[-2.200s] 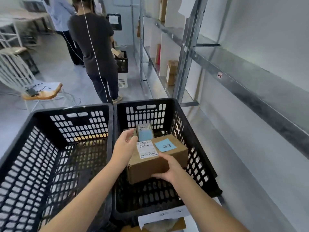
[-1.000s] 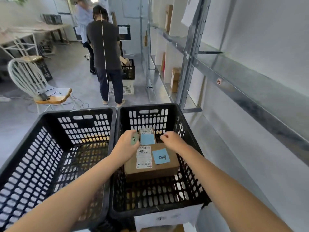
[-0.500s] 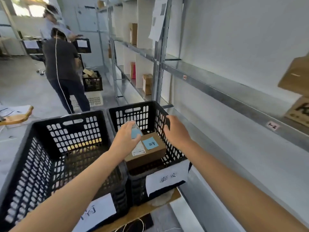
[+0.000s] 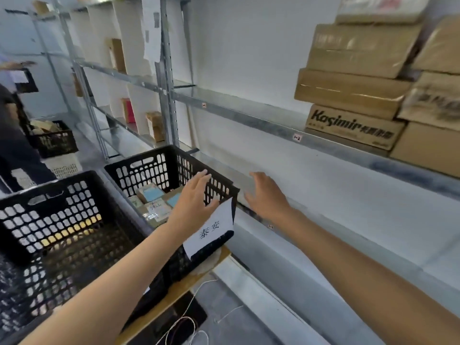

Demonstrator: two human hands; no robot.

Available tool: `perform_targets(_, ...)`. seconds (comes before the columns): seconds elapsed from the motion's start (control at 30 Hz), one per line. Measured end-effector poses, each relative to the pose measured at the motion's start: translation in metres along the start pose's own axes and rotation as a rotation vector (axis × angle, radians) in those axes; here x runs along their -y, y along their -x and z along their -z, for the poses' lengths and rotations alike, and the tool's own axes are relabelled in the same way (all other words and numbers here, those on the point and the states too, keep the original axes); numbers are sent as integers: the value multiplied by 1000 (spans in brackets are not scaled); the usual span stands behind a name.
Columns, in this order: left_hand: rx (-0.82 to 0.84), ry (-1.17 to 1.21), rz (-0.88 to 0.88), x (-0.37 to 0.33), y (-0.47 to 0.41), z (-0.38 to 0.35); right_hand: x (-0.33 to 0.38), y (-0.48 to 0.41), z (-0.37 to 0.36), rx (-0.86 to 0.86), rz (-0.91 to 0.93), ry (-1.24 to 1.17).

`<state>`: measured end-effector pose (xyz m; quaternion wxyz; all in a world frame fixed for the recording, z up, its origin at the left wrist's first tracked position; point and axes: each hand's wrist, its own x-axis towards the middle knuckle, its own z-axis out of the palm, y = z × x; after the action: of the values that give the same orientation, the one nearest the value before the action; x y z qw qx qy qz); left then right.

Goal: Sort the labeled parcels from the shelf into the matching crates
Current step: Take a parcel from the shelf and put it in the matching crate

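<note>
Two black plastic crates stand side by side; the right crate (image 4: 149, 168) carries a white paper label (image 4: 211, 227) on its near wall. Inside it lie cardboard parcels (image 4: 155, 207) with white address labels and blue sticky notes. My left hand (image 4: 193, 197) hovers over the crate's near right corner, fingers straight, holding nothing. Right of the crate, in front of the lower shelf, my right hand (image 4: 266, 195) is also spread and holds nothing. A stack of brown cardboard parcels (image 4: 358, 83) sits on the metal shelf (image 4: 249, 115) at the upper right.
The left crate (image 4: 49, 220) shows something yellowish through its holes. A person (image 4: 12, 135) stands at the far left beside another black crate (image 4: 53, 140). A few parcels (image 4: 155, 125) stand on the far shelves. White cables (image 4: 189, 327) lie on the floor below.
Both hands let go of the parcel, leaving it in the right crate, and rose out of it. My view swung right, bringing the stacked parcels on the shelf into sight.
</note>
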<state>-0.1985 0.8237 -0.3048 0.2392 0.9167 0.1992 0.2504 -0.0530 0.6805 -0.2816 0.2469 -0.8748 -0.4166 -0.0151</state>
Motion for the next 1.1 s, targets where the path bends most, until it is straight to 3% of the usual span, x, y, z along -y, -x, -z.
perform_targets(0.43,135,123,-247,-167,-8,-70,-114,99,106,-73,-172,177)
perform_targets(0.7,155,24,-550,-295,6,-132,-206,199,213,-170,-394,254)
perform_targets(1.1,250,206,-769,-460,42,-156,-250,317,306,-332,-443,309)
